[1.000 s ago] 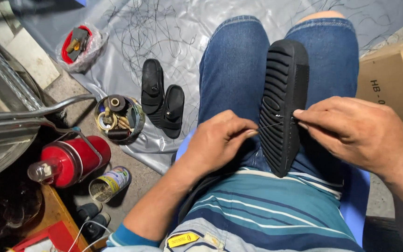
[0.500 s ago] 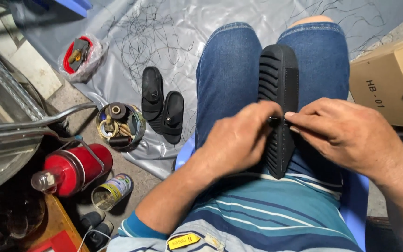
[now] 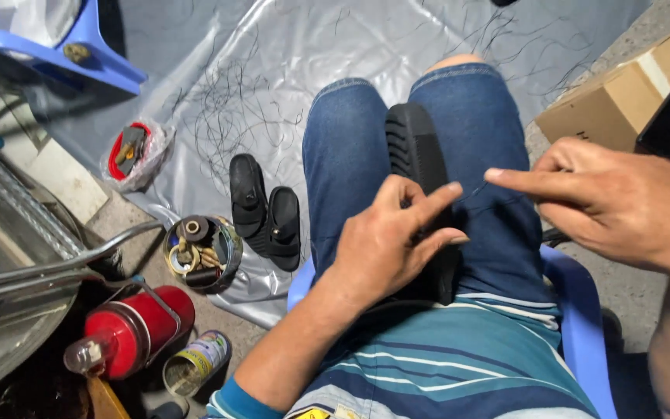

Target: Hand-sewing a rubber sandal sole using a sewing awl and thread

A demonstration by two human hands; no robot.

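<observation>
A black ribbed shoe sole (image 3: 412, 143) stands on edge between my thighs, which are in blue denim shorts. My left hand (image 3: 393, 240) lies over the sole's near end, fingers curled around it and index finger stretched to the right. My right hand (image 3: 614, 209) is to the right of the sole, its thumb and index finger pinched on a thin thread (image 3: 473, 190). The thread runs from that pinch toward my left fingertips. The near end of the sole is hidden under my left hand.
I sit on a blue plastic chair (image 3: 575, 310). A grey plastic sheet (image 3: 312, 46) strewn with thread scraps covers the floor, with a pair of black sandals (image 3: 265, 209) on it. A round tin of spools (image 3: 199, 252), a red canister (image 3: 133, 330) and a cardboard box (image 3: 606, 101) stand nearby.
My right hand has drawn away to the right and upward from the sole, pulling the thread out. My left hand moved onto the sole, which now stands more upright between my thighs.
</observation>
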